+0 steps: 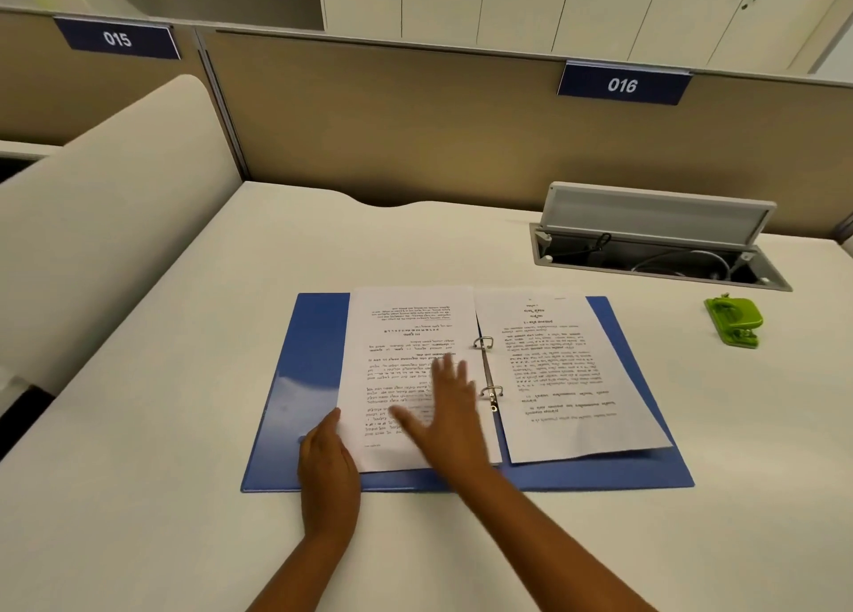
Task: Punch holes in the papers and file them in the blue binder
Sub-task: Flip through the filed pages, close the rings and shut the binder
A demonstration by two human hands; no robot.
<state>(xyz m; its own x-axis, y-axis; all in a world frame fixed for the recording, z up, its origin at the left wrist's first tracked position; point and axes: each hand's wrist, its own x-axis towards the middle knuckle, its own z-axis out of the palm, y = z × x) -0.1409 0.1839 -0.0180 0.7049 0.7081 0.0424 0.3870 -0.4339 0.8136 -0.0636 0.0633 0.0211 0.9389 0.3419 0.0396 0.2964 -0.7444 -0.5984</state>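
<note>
The blue binder (309,371) lies open and flat near the front edge of the table (184,542), its spine running from the front edge toward the back edge. The two metal rings (487,367) stand on this spine, one behind the other. A printed sheet (401,334) lies on the left cover, and a second sheet (567,376) lies on the right cover, a little skewed, with its front right corner reaching almost past the cover.

The right hand (450,408) is spread flat on the left sheet, fingers straight and pointing to the back — its grip is released, it only presses. It is somewhat blurred. The left hand (327,459) rests at the front left corner of the same sheet; its fingertips seem to touch the paper edge, and I see no closed grip.

The relation that matters: the rings are just to the right of the right hand, so this hand is the nearer one. The long side of the left sheet lies parallel to the spine, beside the rings — whether its holes already sit on them I cannot tell.

The green hole punch (734,320) stands well apart, toward the right edge of the table.
</note>
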